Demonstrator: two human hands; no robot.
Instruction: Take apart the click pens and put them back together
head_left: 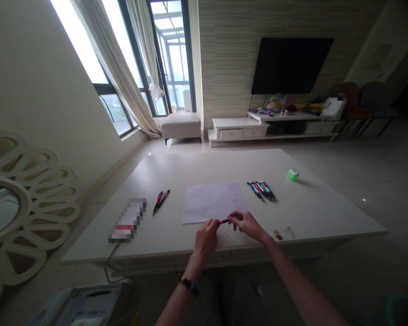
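Between my two hands, just over the near edge of a sheet of paper (207,199), is a red and dark pen (223,221). The fingers of my left hand (206,237) are closed around its left end. With thumb and fingertips, my right hand (243,222) pinches its other end. Parts of the pen are hidden under the fingers. Right of the paper lies a row of several pens (262,191) in different colours, side by side. Two red and black pens (161,201) lie together to the left of the paper.
All this rests on a white table (170,167). A blurred-out phone-like object (128,221) with a cable lies at the left. A small green box (293,175) stands at the far right. Near the front edge are a small cartoon figure piece (278,235) and a clear item (289,232).
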